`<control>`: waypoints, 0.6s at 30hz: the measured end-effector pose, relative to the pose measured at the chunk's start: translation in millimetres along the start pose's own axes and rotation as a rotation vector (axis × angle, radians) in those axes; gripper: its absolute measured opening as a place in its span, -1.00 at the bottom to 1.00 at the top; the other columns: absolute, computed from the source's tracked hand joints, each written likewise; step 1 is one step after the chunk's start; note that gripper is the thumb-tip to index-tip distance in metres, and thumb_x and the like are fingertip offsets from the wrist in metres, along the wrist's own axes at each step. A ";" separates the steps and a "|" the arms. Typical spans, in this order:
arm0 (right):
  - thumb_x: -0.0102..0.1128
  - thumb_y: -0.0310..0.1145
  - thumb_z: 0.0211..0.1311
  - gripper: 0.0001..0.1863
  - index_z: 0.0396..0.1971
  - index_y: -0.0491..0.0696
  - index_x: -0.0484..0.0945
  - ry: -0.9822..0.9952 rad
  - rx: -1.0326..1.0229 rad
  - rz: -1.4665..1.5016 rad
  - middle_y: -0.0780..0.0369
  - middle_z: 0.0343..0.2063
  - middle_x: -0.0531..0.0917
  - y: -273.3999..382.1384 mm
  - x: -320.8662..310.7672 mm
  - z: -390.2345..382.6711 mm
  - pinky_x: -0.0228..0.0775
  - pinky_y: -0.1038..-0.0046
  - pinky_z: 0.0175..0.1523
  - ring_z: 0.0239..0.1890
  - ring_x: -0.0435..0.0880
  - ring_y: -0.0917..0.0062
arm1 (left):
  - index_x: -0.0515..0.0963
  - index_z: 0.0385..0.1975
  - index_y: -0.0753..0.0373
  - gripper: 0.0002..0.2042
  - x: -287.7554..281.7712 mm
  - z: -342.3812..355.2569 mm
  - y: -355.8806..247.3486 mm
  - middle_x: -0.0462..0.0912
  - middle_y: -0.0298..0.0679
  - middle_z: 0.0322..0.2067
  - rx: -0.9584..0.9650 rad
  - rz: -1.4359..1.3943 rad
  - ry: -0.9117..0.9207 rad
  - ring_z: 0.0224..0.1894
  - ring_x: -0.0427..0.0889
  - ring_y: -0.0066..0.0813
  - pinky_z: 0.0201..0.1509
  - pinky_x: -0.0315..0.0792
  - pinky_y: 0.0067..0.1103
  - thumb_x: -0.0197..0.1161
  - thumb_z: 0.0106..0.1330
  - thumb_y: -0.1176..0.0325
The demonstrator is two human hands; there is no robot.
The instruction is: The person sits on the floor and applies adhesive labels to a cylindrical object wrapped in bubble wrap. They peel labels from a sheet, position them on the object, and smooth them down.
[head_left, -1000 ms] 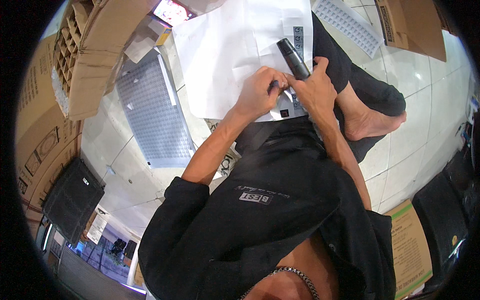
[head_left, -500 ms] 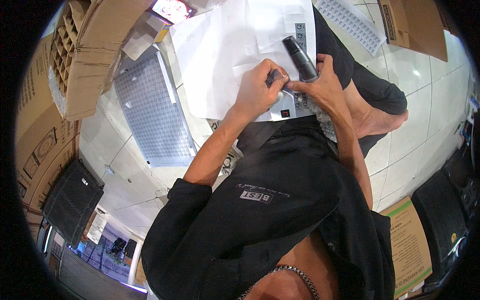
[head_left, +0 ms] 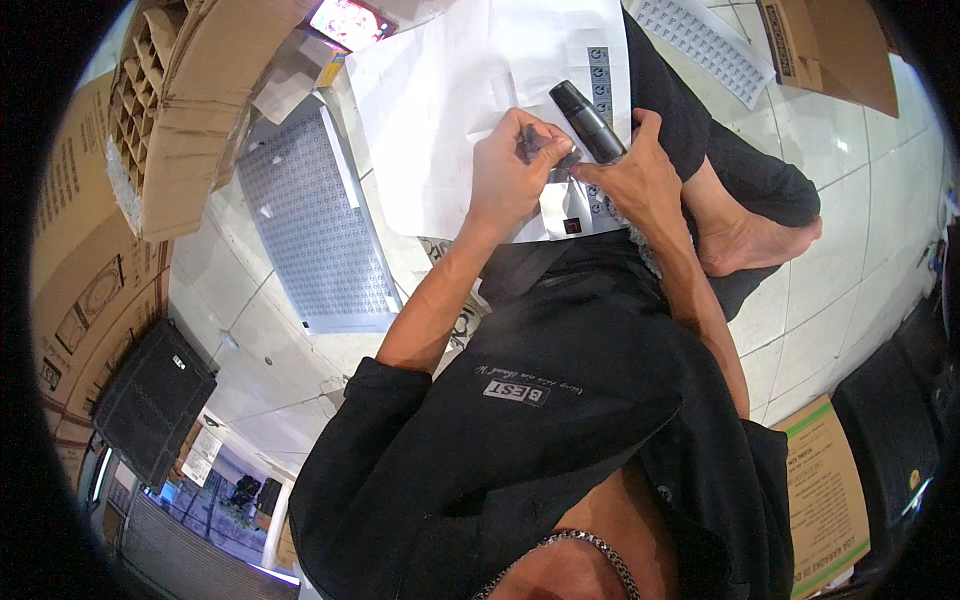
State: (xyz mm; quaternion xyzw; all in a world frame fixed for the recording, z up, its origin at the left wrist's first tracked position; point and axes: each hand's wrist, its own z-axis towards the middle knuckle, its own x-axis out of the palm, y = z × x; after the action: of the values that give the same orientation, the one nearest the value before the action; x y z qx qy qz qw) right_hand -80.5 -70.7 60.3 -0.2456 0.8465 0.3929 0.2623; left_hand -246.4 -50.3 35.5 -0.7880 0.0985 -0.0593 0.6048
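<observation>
My right hand (head_left: 645,178) is wrapped round the lower end of a black cylinder (head_left: 588,122), shaped like a microphone handle. Its upper end tilts away to the far left, over the white sheets on my lap. Close by on the left, the fingers of my left hand (head_left: 512,165) pinch a small dark, crumpled piece of film (head_left: 533,143), partly hidden by the fingers. The thumbs of both hands nearly meet beside the cylinder's lower end. Beneath them lies a large white sheet (head_left: 430,130) bearing a strip of dark square stickers (head_left: 598,75) along its right side.
To the left on the tiled floor lies a sheet of small printed stickers (head_left: 315,220). An open cardboard box with dividers (head_left: 180,150) stands beyond it. A lit phone (head_left: 350,22) is at the far edge. Another sticker sheet (head_left: 705,50) lies far right, near a cardboard box (head_left: 835,60).
The cylinder's upper end has swung slightly left and nearer. My left hand has shifted slightly away from me, and more of the dark film shows between its fingers.
</observation>
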 end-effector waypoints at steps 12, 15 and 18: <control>0.55 -0.18 -0.17 -0.17 0.09 -0.23 0.31 -0.082 -0.073 0.103 -0.10 -0.14 0.61 -0.6 -20.8 -5.6 0.49 0.30 -0.01 -0.13 0.68 0.19 | 0.41 -0.12 0.33 -0.77 -57.9 1.1 -37.0 0.62 0.06 -0.06 0.077 -0.605 -0.093 -0.08 0.62 -0.39 0.05 0.50 -0.49 0.18 0.25 0.63; 0.51 -0.32 -0.06 -0.42 -0.05 -0.21 0.46 -0.130 -0.159 0.346 0.05 -0.25 0.65 29.1 -60.7 -31.1 0.52 0.43 -0.13 -0.25 0.68 0.40 | 0.38 -0.08 0.34 -0.71 -45.3 -2.1 -65.7 0.61 0.08 -0.04 0.100 -0.516 0.071 -0.04 0.62 -0.33 0.12 0.48 -0.42 0.21 0.22 0.62; 0.52 -0.38 -0.06 -0.50 -0.12 -0.17 0.50 -0.141 -0.334 0.543 0.20 -0.32 0.66 47.2 -94.3 -50.3 0.52 0.47 -0.19 -0.30 0.66 0.54 | 0.38 -0.05 0.33 -0.71 -15.8 -0.8 -88.7 0.62 0.03 -0.06 0.135 -0.487 0.238 -0.01 0.61 -0.34 0.09 0.49 -0.44 0.21 0.25 0.58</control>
State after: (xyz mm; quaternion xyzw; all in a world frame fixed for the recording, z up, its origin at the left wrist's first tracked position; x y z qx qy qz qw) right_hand -52.5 -64.0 173.6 -0.0225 0.7847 0.5978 0.1621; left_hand -254.5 -25.3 121.7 -0.7340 -0.0275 -0.3014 0.6079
